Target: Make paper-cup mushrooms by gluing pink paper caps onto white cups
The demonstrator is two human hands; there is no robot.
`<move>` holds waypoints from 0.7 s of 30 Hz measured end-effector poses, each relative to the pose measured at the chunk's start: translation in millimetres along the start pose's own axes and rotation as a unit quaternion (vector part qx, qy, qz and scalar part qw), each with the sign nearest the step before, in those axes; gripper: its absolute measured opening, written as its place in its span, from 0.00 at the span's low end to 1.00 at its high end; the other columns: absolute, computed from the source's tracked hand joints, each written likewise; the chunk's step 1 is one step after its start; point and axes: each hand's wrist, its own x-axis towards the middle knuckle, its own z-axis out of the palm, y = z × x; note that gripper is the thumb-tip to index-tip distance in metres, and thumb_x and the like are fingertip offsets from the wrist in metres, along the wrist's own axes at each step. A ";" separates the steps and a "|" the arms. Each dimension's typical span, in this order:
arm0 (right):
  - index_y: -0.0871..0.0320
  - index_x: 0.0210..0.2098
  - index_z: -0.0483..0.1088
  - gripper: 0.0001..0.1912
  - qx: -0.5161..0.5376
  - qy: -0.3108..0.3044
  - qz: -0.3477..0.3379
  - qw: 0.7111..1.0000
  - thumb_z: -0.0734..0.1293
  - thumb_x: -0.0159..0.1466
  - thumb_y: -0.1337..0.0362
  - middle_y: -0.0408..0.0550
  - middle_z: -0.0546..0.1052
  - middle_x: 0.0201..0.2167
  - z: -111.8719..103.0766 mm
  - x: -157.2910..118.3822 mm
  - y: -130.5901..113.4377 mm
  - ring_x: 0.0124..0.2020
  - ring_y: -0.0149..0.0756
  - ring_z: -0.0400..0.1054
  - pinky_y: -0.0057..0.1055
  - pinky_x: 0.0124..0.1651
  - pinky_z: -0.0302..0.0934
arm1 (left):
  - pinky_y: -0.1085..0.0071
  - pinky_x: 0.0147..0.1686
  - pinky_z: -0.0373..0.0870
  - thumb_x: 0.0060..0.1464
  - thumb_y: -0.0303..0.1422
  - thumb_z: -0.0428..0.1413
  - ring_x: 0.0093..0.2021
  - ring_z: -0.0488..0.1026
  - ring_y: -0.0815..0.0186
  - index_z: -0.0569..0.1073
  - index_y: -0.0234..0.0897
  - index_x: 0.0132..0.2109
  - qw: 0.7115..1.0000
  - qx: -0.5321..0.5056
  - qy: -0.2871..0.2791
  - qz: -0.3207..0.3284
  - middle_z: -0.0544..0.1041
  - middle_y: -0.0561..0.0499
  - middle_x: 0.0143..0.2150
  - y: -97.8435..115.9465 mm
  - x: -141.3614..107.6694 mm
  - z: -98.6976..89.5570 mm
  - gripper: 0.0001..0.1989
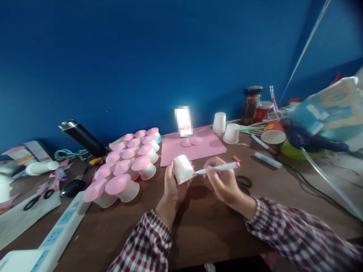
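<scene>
My left hand (173, 185) is wrapped round a white paper cup (183, 169), which is tilted and bears faint reddish marks on its side. In my right hand (224, 185) is a white marker (218, 168) with a red end, its tip at the cup's lower right edge. Left of my hands stand rows of paper cups topped with pink paper cones (122, 167). Beyond the held cup lies a pink sheet (172, 151) with small round pink pieces (191, 142) on it. Two upturned white cups (231, 133) stand at its right.
Scissors (244, 183) lie beside my right wrist. Further right are capped markers (268, 160), a red paper cup (273, 132) on its side and a black cable (317, 189). At the left are a power strip (61, 228), a black mouse (73, 187) and a leaning black flask (82, 138).
</scene>
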 end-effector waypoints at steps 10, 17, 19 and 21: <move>0.57 0.29 0.64 0.09 0.008 -0.028 0.016 0.999 0.60 0.66 0.64 0.41 0.67 0.23 1.1 -1.2 -0.5 0.23 0.29 0.59 0.26 0.26 0.54 | 0.68 0.30 0.72 0.57 0.45 0.51 0.31 0.75 0.62 0.72 0.33 0.38 1.000 -0.012 -0.014 -0.005 0.76 0.47 0.30 -1.1 0.8 -1.1 0.18; 0.57 0.30 0.64 0.08 0.030 -0.032 0.009 0.999 0.60 0.66 0.64 0.41 0.67 0.23 -0.1 -2.6 -1.8 0.24 0.29 0.60 0.27 0.27 0.55 | 0.68 0.30 0.72 0.55 0.44 0.53 0.27 0.75 0.63 0.72 0.35 0.36 1.000 -0.028 -0.010 0.000 0.76 0.49 0.27 -0.7 0.6 -1.4 0.15; 0.57 0.30 0.64 0.08 0.039 -0.040 0.009 0.998 0.60 0.66 0.64 0.41 0.67 0.23 0.1 -3.4 -1.6 0.24 0.29 0.60 0.26 0.27 0.55 | 0.69 0.30 0.72 0.55 0.43 0.53 0.27 0.74 0.64 0.72 0.35 0.35 0.999 -0.032 -0.017 0.004 0.75 0.50 0.27 -1.1 1.2 -2.0 0.15; 0.57 0.30 0.63 0.08 0.040 -0.034 0.012 0.999 0.60 0.66 0.64 0.41 0.67 0.23 0.4 -3.4 -1.4 0.24 0.29 0.60 0.26 0.27 0.55 | 0.68 0.31 0.72 0.55 0.43 0.53 0.27 0.74 0.64 0.72 0.34 0.35 0.999 -0.028 -0.024 0.005 0.75 0.50 0.26 -1.7 1.9 -2.9 0.15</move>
